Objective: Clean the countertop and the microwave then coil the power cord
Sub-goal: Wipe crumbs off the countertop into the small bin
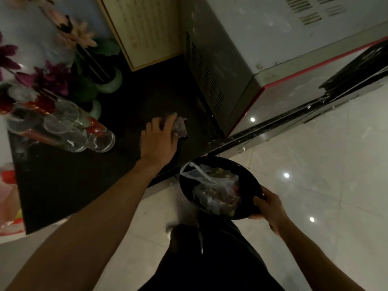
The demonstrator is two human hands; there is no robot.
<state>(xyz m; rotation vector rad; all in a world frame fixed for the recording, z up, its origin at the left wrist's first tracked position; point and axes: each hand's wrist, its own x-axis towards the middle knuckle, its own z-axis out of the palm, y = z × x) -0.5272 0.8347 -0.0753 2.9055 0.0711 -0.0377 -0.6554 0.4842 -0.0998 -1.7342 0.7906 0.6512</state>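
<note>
The countertop (63,185) is dark and glossy. A microwave (262,49) stands on its right part, with a white casing, a vented side and a red-trimmed mirrored door. My left hand (158,139) presses a small greyish cloth (180,128) onto the counter just left of the microwave's base. My right hand (270,208) holds the rim of a black plate (186,185) just below the counter's front edge. A clear plastic bag (214,190) with food scraps lies in the plate. No power cord shows.
Clear glass cups (69,131) lie stacked on their side at the counter's left. Artificial flowers (52,76) in green vases stand behind them. A framed board (142,32) leans at the back. Pale tiled floor (315,175) lies below; red and pink bags (8,198) sit far left.
</note>
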